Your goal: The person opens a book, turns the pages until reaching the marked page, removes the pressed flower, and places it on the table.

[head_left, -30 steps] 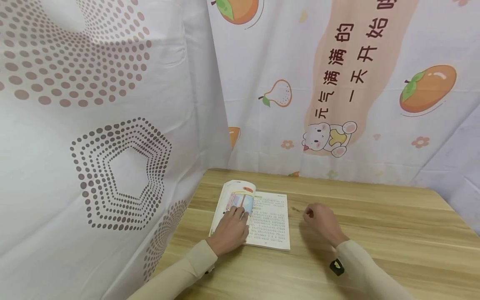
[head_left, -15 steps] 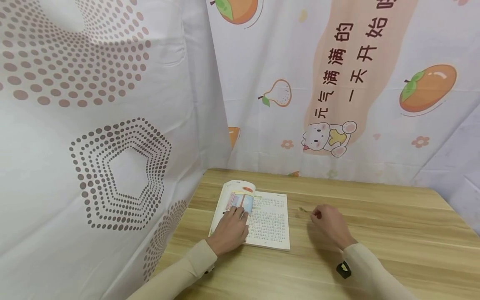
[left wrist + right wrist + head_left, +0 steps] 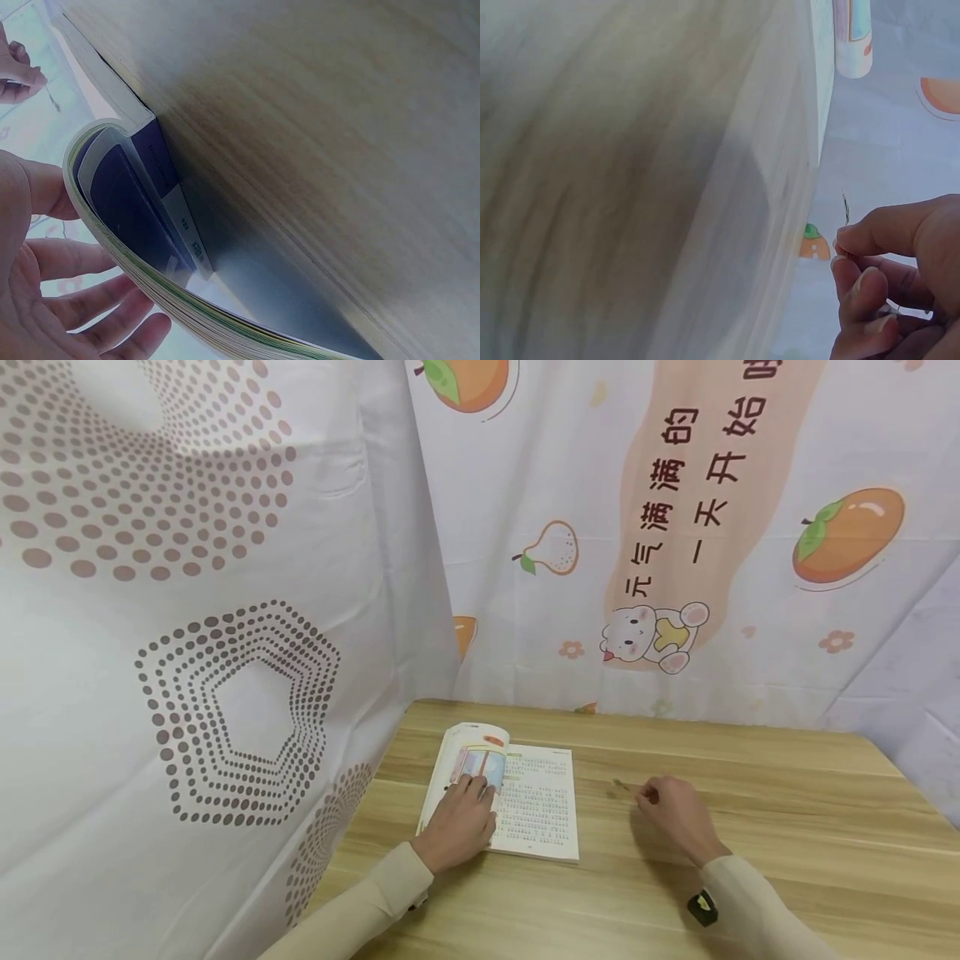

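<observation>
An open book (image 3: 536, 810) lies on the table, its left-hand pages, with a coloured picture, arching up. My left hand (image 3: 459, 827) rests on those raised pages near the fold. From the left wrist, the fingers (image 3: 75, 262) look spread and fairly straight against the bent page block (image 3: 142, 274), with part of a dark blue cover beneath. Right of the book, my right hand (image 3: 675, 814) pinches a small thin gold-coloured strip (image 3: 620, 785) between thumb and forefinger. In the right wrist view the strip (image 3: 846, 206) sticks up past the fingertips; its exact kind is unclear.
The wooden table (image 3: 810, 827) extends to the right of the book. Behind it hangs a white curtain (image 3: 525, 635) with fruit prints and writing; a dotted white curtain (image 3: 390, 635) hangs on the left. Dark devices are worn at both wrists.
My right hand has moved to the right, away from the book, still pinching the strip. The left hand stays on the pages. The head view has shifted slightly.
</observation>
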Tool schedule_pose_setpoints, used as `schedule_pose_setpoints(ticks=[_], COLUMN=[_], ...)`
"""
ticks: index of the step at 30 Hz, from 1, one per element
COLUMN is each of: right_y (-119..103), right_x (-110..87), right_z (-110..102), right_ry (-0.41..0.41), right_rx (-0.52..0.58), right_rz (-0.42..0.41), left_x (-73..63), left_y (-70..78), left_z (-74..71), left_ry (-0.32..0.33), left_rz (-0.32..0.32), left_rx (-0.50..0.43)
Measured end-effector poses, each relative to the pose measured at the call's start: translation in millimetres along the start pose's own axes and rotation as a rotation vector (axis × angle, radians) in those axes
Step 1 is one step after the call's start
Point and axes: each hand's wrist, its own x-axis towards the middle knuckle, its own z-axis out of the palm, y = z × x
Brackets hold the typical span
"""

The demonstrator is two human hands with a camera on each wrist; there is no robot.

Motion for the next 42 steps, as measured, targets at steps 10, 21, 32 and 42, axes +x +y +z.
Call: schedule_pose_setpoints(ticks=[10, 21, 32, 42], right_y=[8.2, 16.6, 22.6, 22.7], right_x=[-7.2, -12.3, -16.3, -15.2], right_z=[-0.8, 3.5, 7.5, 7.4], right_ry=[0.028, 0.004, -0.009, -0.028], right_rx=[-0.039, -0.028, -0.023, -0.013], right_rz=[-0.016, 0.035, 0.022, 0.014], left_x=[0.6, 0.2, 0.0, 0.9], left_y=[1.3, 0.9, 1.2, 1.5], left_z=[-1.6, -1.0, -1.9, -3.1], left_ry=[-0.016, -0.007, -0.017, -0.01], left_rz=[-0.01, -0.006, -0.014, -0.01], left_rx=[-0.001, -0.006, -0.015, -0.005])
